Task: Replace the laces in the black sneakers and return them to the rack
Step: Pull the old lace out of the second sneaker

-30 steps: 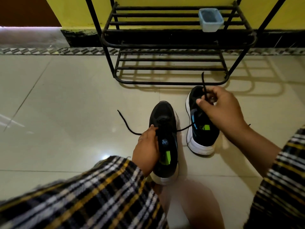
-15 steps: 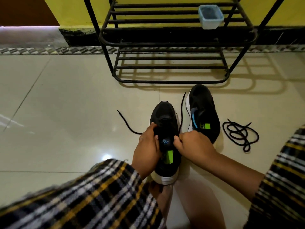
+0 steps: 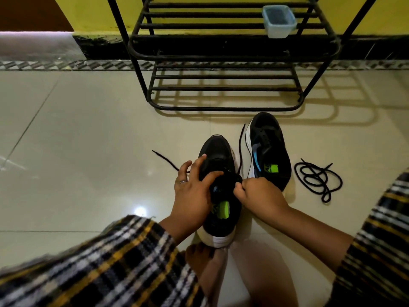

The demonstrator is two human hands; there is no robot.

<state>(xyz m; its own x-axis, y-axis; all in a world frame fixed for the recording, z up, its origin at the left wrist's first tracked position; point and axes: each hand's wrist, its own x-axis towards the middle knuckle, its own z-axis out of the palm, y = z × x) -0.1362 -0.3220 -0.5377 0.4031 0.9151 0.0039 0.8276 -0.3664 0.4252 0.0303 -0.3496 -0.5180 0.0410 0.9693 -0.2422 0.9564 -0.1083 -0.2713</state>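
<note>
Lacing is under way on the near sneaker [image 3: 218, 187], which sits on the floor [image 3: 77, 151] before the rack [image 3: 223, 107]. The left hand [image 3: 192, 193] steadies it with loosely spread fingers, while the right hand [image 3: 259, 193] pinches the lace [image 3: 240, 147]. Next, probably threading the next eyelet.

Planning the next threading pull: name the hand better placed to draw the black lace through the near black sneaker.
Probably right: the right hand already pinches the black lace at the near black sneaker; the left hand rests spread on top.
</note>
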